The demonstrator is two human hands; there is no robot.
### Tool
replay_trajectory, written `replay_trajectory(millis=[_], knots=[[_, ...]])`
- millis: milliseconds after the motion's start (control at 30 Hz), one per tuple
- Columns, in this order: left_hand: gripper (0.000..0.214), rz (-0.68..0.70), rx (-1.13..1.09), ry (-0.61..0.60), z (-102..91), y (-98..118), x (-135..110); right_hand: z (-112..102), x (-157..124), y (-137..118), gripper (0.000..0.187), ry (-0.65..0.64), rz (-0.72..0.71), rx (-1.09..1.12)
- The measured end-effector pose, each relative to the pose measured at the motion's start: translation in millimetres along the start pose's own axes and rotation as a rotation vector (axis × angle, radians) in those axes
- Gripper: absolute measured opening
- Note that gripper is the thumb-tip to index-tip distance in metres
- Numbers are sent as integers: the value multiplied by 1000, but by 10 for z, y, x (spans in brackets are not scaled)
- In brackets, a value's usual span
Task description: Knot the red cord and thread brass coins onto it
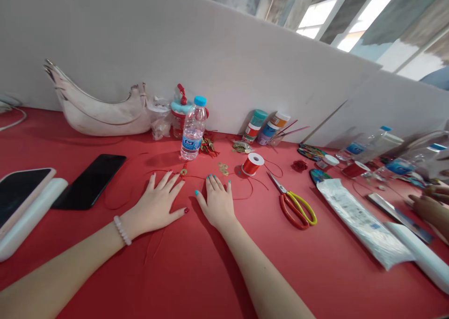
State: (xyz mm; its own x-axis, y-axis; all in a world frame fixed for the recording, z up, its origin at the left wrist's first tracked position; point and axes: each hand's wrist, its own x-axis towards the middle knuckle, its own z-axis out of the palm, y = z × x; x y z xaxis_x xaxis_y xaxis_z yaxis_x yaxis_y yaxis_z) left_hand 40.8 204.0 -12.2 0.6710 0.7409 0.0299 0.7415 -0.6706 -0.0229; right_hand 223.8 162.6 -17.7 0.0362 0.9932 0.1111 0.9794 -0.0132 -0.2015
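My left hand (154, 206) lies flat on the red tabletop (196, 281), fingers spread, with a beaded bracelet at the wrist. Thin red cord passes by its fingertips and comes out below the palm. Just beyond those fingers is a brass coin (183, 172) tied on red cord. My right hand (219, 202) also rests palm down, fingers stretched out and holding nothing. Several loose brass coins (223, 168) lie ahead of it. To their right stands a spool of red cord (251, 164). Scissors (294, 206) with red and yellow handles lie further right, blades parted slightly.
A water bottle (192, 136) stands ahead, beside a lidded cup (178, 115) and a white handbag (105, 108). Phones (93, 181) lie at left. Jars (256, 125) line the partition. At right are a plastic packet (361, 221) and another person's hand (430, 209).
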Motion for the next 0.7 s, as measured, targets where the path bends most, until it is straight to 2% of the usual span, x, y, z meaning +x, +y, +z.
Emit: replay_trajectory(millis=[400,700], knots=[[73,-26,-60,48,108,-51,-15,37,22,6,57,6,-2,-5],[77,-42,-87,48,-3,0,-7,40,19,2,55,29,3,6]])
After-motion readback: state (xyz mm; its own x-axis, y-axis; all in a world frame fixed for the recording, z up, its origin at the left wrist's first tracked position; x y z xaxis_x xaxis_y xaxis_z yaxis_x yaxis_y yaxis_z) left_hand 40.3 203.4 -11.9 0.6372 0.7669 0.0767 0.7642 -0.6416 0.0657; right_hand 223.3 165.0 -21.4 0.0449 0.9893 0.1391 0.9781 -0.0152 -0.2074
